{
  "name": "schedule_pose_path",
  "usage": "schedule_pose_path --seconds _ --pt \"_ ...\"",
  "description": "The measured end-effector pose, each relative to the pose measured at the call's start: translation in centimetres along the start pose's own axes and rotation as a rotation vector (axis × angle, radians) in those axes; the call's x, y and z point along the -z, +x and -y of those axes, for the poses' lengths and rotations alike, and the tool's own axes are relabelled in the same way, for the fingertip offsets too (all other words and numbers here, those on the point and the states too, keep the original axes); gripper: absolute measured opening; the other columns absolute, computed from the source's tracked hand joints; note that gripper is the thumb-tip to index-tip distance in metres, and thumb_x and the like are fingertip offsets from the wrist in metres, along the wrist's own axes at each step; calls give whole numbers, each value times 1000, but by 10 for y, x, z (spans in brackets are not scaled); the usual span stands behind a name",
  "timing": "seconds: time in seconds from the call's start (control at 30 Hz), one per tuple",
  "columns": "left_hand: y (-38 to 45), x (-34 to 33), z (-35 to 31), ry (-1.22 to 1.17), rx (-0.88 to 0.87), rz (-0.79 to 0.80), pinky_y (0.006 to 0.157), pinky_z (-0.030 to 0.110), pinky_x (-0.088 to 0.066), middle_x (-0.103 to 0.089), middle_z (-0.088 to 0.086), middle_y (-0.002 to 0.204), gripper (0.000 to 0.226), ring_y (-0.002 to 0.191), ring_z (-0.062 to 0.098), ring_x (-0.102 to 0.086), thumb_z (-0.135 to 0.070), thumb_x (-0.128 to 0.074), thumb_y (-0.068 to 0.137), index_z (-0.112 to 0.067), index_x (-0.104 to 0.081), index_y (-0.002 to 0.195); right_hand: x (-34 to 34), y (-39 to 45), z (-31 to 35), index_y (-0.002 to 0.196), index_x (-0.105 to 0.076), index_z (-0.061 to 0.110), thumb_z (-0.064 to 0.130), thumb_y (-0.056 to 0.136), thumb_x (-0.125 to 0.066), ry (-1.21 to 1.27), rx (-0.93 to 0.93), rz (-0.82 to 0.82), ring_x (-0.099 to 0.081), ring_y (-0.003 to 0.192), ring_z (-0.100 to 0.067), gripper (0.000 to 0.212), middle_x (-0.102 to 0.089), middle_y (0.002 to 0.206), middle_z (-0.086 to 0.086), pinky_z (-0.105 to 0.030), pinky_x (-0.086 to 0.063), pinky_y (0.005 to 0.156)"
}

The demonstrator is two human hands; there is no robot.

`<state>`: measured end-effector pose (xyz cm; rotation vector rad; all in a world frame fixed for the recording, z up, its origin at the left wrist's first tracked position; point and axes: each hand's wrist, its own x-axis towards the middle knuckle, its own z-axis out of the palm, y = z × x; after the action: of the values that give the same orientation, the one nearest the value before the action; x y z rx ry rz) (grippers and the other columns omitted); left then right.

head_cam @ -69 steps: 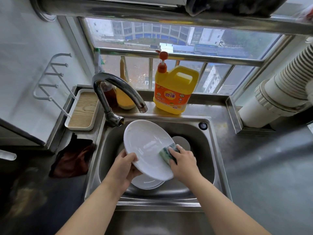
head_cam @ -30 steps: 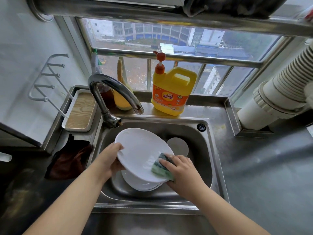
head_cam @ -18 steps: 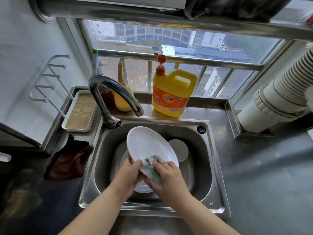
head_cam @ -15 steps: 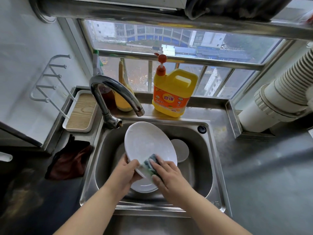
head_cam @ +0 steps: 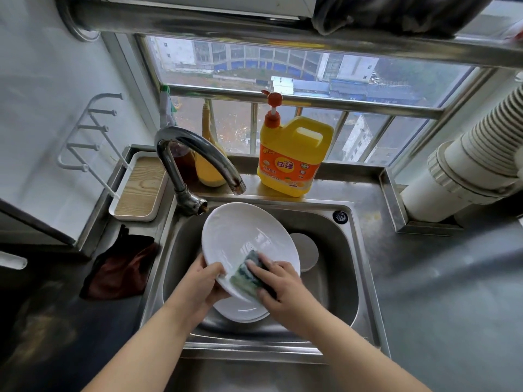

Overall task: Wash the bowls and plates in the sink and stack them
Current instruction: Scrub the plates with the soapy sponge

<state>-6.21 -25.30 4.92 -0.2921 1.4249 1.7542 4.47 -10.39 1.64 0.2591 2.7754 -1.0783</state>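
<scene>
My left hand [head_cam: 205,281] grips the tilted white plate [head_cam: 243,241] over the sink [head_cam: 365,278] while my right hand [head_cam: 278,284] presses the sponge [head_cam: 247,274] on its near edge.

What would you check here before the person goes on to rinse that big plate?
1. Left hand grips the plate rim: ok.
2. Right hand presses the sponge on the plate: ok.
3. Plate held over the sink: ok.
4. Faucet running: not ok, no water visible.
5. Whole plate scrubbed: cannot tell.
6. Room below, where another plate lies: ok.
</scene>
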Motion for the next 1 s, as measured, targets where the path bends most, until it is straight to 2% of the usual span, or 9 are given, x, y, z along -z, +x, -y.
schedule_pose_path --seconds 0.07,0.2,0.4,0.5,0.6,0.67,0.87,0.93,1.0 --pt "-2 3 -1 22 20 -10 57 32 -55 -67 15 106 46 93 30 -64 10 -37 85 -14 -54 120 6 8 -16 145 -33 36 45 87 -32 -110 -121 -67 -32 127 -25 58 -21 157 8 -27 -19 107" --pt "-6 -1 2 72 47 10 61 34 -56 -64 14 110 43 103 34 -60 8 -40 85 -18 -55 116 16 19 -22 148 -27 34 30 97 -42 -224 -389 -67 -29 130 -29 54 -12 159 5 -36 -22 110" --pt "-7 -7 3 42 27 42 61 35 -57 -71 16 103 36 89 29 -69 6 -42 91 -13 -57 118 -9 4 32 146 -33 31 35 91 -44 89 -15 -64 -27 130 -20 56 -18 158 6 -25 -18 112" --pt "-9 -2 4 3 26 11 57 34 -57 -71 15 96 41 88 29 -66 11 -38 87 -10 -56 115 -3 12 4 142 -41 33 30 87 -47 14 -45 -116 -33 128 -25 55 -26 155 4 -28 -21 111" --pt "-13 -1 4 38 36 29 61 34 -57 -64 15 108 43 102 34 -60 10 -38 85 -16 -55 115 12 17 -30 146 -32 36 30 94 -47 -159 -324 -94 -30 131 -27 53 -19 158 6 -31 -20 111" --pt "-14 -3 3 61 41 51 67 38 -59 -63 15 112 42 106 36 -58 9 -39 86 -18 -55 114 14 17 -32 147 -28 36 32 97 -44 -199 -385 -84 -27 132 -27 54 -15 159 6 -36 -21 112" --pt "-8 -2 2 10 20 60 72 43 -58 -69 18 110 42 99 34 -68 9 -41 88 -12 -56 122 -7 0 32 147 -29 33 29 97 -46 48 -18 -59 -24 132 -19 53 -12 159 8 -24 -15 112" --pt "-8 1 2 -5 21 56 79 47 -58 -68 20 113 46 104 37 -65 10 -38 87 -11 -55 125 -6 2 28 146 -31 36 33 94 -44 41 13 -45 -24 132 -18 54 -15 158 9 -25 -17 111" --pt "-11 3 1 -11 23 23 72 43 -60 -66 20 113 48 104 38 -63 12 -35 85 -11 -55 123 1 7 7 144 -34 37 35 90 -42 -31 -30 -75 -30 131 -24 55 -21 157 5 -28 -20 110"
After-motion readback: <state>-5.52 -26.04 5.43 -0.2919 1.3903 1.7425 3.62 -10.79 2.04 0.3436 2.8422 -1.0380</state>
